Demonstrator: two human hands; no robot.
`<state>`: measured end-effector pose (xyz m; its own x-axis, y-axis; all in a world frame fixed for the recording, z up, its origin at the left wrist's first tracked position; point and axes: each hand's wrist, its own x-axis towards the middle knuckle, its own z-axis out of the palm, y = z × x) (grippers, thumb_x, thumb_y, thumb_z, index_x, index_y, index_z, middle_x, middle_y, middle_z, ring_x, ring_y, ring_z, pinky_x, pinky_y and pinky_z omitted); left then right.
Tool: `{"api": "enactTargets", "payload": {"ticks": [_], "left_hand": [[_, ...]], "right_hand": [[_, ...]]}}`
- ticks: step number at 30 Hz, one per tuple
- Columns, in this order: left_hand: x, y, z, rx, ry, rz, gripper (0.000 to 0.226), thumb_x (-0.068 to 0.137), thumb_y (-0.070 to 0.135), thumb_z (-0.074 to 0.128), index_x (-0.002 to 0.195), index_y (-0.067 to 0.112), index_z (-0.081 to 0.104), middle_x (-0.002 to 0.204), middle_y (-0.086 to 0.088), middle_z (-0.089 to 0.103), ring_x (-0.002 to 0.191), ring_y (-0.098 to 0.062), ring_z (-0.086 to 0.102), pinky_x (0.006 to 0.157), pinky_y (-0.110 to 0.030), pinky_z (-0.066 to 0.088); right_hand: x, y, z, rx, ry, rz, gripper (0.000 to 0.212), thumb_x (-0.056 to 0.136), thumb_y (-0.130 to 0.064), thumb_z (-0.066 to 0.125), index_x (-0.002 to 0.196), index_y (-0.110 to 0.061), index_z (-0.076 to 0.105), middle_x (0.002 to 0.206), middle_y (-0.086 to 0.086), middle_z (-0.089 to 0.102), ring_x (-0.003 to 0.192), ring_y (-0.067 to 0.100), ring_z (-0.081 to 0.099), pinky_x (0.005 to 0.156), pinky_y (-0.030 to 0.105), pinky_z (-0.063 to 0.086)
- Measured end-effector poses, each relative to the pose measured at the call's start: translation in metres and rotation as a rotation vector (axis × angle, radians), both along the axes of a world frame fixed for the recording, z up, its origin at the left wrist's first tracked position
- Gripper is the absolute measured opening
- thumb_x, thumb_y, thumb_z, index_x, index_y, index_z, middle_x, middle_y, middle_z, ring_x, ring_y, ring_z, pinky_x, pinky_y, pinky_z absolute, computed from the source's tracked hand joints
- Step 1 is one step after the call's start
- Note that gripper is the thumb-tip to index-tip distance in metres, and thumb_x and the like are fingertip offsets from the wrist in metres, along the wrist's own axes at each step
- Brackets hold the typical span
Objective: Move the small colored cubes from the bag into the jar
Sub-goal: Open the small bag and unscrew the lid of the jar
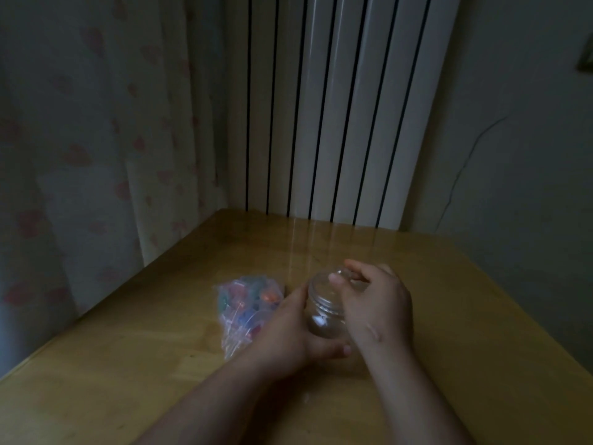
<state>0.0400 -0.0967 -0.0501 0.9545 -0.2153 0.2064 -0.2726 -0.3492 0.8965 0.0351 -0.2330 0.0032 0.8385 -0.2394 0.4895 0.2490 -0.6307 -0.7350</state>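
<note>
A clear glass jar (324,319) stands on the wooden table (160,364) near the middle. My left hand (288,332) wraps around the jar's left side and base. My right hand (375,306) holds a clear lid (324,281) tilted at the jar's mouth, fingers pinched on its rim. To the left of the jar lies a clear plastic bag (247,313) filled with several small colored cubes in orange, blue, green and pink; my left hand overlaps its right edge. The light is dim.
A white ribbed radiator (337,107) rises behind the table's far edge. A curtain with pink hearts (96,155) hangs along the left side. A plain wall is at the right.
</note>
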Motion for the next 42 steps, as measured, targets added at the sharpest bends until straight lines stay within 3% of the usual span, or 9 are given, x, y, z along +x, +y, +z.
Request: {"api": "enactTargets", "payload": {"ticks": [6, 10, 14, 16, 20, 23, 33, 38, 42], "left_hand": [[0.0007, 0.0001, -0.0019, 0.011, -0.003, 0.000, 0.097, 0.056, 0.040, 0.094, 0.138, 0.040, 0.042, 0.125, 0.020, 0.063, 0.110, 0.007, 0.060, 0.090, -0.013, 0.048], [0.0007, 0.0001, -0.0012, 0.018, -0.001, 0.004, 0.101, 0.054, 0.043, 0.094, 0.139, 0.040, 0.041, 0.126, 0.021, 0.062, 0.112, 0.007, 0.059, 0.093, -0.017, 0.048], [0.0010, -0.0003, -0.0012, 0.022, -0.006, -0.003, 0.097, 0.055, 0.041, 0.094, 0.137, 0.040, 0.042, 0.124, 0.020, 0.063, 0.111, 0.007, 0.060, 0.092, -0.015, 0.049], [0.0007, -0.0006, -0.0015, 0.016, -0.004, 0.003, 0.097, 0.055, 0.040, 0.094, 0.137, 0.040, 0.043, 0.123, 0.019, 0.064, 0.111, 0.005, 0.061, 0.094, -0.020, 0.050], [-0.0011, 0.0006, 0.0016, 0.011, -0.010, 0.005, 0.092, 0.058, 0.032, 0.094, 0.134, 0.041, 0.042, 0.118, 0.021, 0.063, 0.103, 0.016, 0.058, 0.078, -0.002, 0.044], [-0.0006, -0.0005, 0.0015, 0.008, -0.028, 0.003, 0.092, 0.057, 0.029, 0.095, 0.134, 0.038, 0.044, 0.118, 0.020, 0.064, 0.103, 0.015, 0.059, 0.078, -0.002, 0.044], [-0.0017, -0.0009, 0.0015, 0.002, -0.026, 0.013, 0.094, 0.058, 0.033, 0.094, 0.135, 0.041, 0.042, 0.123, 0.019, 0.062, 0.106, 0.011, 0.059, 0.087, -0.008, 0.048], [-0.0023, -0.0001, 0.0017, 0.007, -0.006, 0.006, 0.095, 0.058, 0.032, 0.093, 0.134, 0.044, 0.039, 0.124, 0.019, 0.061, 0.106, 0.011, 0.058, 0.080, -0.003, 0.045], [-0.0030, -0.0014, 0.0025, 0.022, -0.016, 0.011, 0.095, 0.058, 0.036, 0.093, 0.136, 0.040, 0.040, 0.125, 0.019, 0.060, 0.108, 0.009, 0.058, 0.080, -0.005, 0.045]], "right_hand": [[0.0004, 0.0014, -0.0024, 0.052, 0.002, 0.002, 0.034, 0.081, -0.040, 0.069, 0.113, -0.030, 0.065, 0.108, -0.010, 0.063, 0.106, 0.013, 0.056, 0.082, 0.027, 0.045], [0.0020, -0.0002, -0.0029, 0.095, 0.060, 0.006, 0.028, 0.077, -0.040, 0.073, 0.104, -0.032, 0.067, 0.099, -0.012, 0.065, 0.100, 0.012, 0.059, 0.062, 0.018, 0.042], [0.0026, 0.0006, -0.0029, 0.076, 0.047, 0.016, 0.027, 0.078, -0.041, 0.072, 0.103, -0.032, 0.066, 0.097, -0.013, 0.063, 0.099, 0.011, 0.058, 0.071, 0.025, 0.047], [0.0027, 0.0008, -0.0025, 0.083, 0.060, 0.018, 0.029, 0.076, -0.041, 0.074, 0.103, -0.033, 0.066, 0.098, -0.013, 0.063, 0.097, 0.010, 0.057, 0.065, 0.020, 0.043], [0.0038, -0.0011, -0.0028, 0.094, 0.052, 0.053, 0.028, 0.084, -0.029, 0.069, 0.112, -0.030, 0.066, 0.108, -0.008, 0.066, 0.099, 0.009, 0.058, 0.066, 0.015, 0.037], [0.0023, 0.0013, -0.0032, 0.125, 0.046, 0.054, 0.030, 0.085, -0.033, 0.067, 0.114, -0.031, 0.065, 0.114, -0.006, 0.064, 0.102, 0.011, 0.057, 0.062, 0.009, 0.034], [0.0022, 0.0027, -0.0034, 0.045, 0.021, 0.058, 0.035, 0.080, -0.037, 0.071, 0.114, -0.035, 0.063, 0.110, -0.012, 0.056, 0.108, 0.010, 0.050, 0.084, 0.027, 0.045], [0.0046, -0.0062, 0.0014, 0.173, 0.064, 0.140, 0.035, 0.085, -0.023, 0.069, 0.119, -0.030, 0.064, 0.110, -0.010, 0.066, 0.105, 0.009, 0.059, 0.075, 0.016, 0.041], [0.0050, 0.0001, -0.0036, 0.161, 0.026, 0.106, 0.033, 0.077, -0.037, 0.073, 0.109, -0.035, 0.065, 0.111, -0.012, 0.060, 0.107, 0.011, 0.055, 0.086, 0.031, 0.049]]}}
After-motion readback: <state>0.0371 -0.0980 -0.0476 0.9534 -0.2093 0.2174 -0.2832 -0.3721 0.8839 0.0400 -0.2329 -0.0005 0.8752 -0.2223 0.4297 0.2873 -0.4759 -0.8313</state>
